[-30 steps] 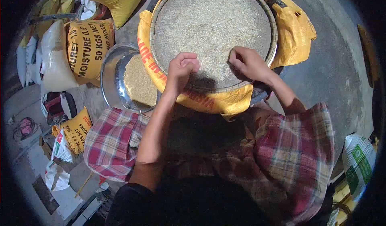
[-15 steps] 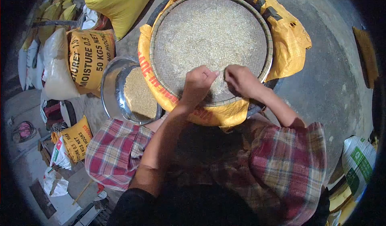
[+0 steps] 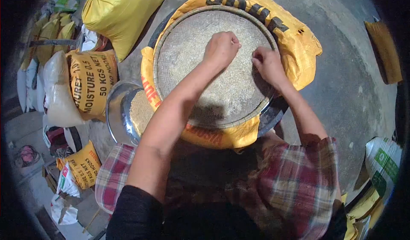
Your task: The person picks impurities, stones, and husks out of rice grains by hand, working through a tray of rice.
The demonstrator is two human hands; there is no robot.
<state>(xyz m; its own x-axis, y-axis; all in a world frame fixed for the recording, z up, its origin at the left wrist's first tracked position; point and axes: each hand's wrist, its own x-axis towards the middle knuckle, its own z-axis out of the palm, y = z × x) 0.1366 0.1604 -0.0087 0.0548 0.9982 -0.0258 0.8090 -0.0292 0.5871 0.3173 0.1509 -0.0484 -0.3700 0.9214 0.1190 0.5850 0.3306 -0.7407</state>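
Note:
A round woven tray (image 3: 159, 48) full of pale grain (image 3: 188, 56) lies on a yellow sack (image 3: 294, 48) in front of me. My left hand (image 3: 221, 48) reaches out over the middle of the grain, fingers curled in with the tips pinched together. My right hand (image 3: 267, 63) rests on the grain near the tray's right rim, its fingertips also pinched. What either hand holds between its fingers is too small to tell. My knees in a plaid cloth (image 3: 299, 176) sit below the tray.
A steel bowl (image 3: 115, 112) with grain stands left of the tray, partly under the sack. Printed yellow sacks (image 3: 92, 80) and a plain yellow bag (image 3: 121, 9) crowd the left and top. More bags (image 3: 384, 163) lie at the right edge on the concrete floor (image 3: 350, 90).
Both hands have moved from the tray's near rim farther out over the grain; the left arm is now stretched across the tray. My view has shifted, so the tray sits lower in the picture.

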